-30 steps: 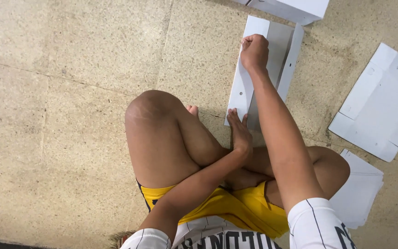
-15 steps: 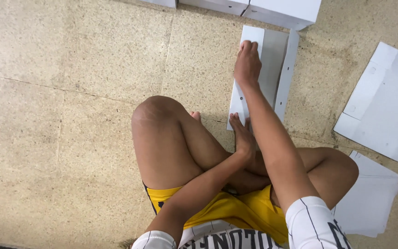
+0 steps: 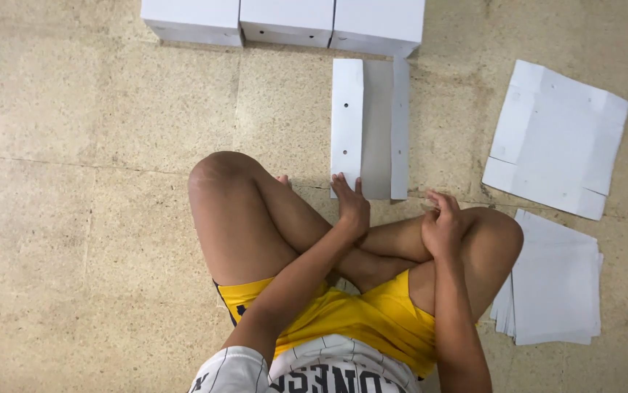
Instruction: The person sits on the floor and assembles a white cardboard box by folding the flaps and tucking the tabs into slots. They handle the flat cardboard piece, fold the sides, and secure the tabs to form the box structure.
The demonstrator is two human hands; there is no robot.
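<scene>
head view: the left hand (image 3: 350,204) lies flat, fingers spread, on the near end of the half-folded card (image 3: 369,127), which rests on the floor (image 3: 95,218) just ahead of the crossed legs. the right hand (image 3: 441,227) sits loosely curled on the right knee — gripping nothing. three boxes (image 3: 285,20) line the card's far edge; a flat sheet (image 3: 555,138) and a stack (image 3: 554,280) lie to the right, bare floor to the left.

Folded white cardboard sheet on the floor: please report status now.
Left hand open, fingers on near end of folded white cardboard sheet. Right hand loosely curled, resting by the knee, holding nothing. Sheet flat, side flaps folded in. Nothing in the way.
</scene>
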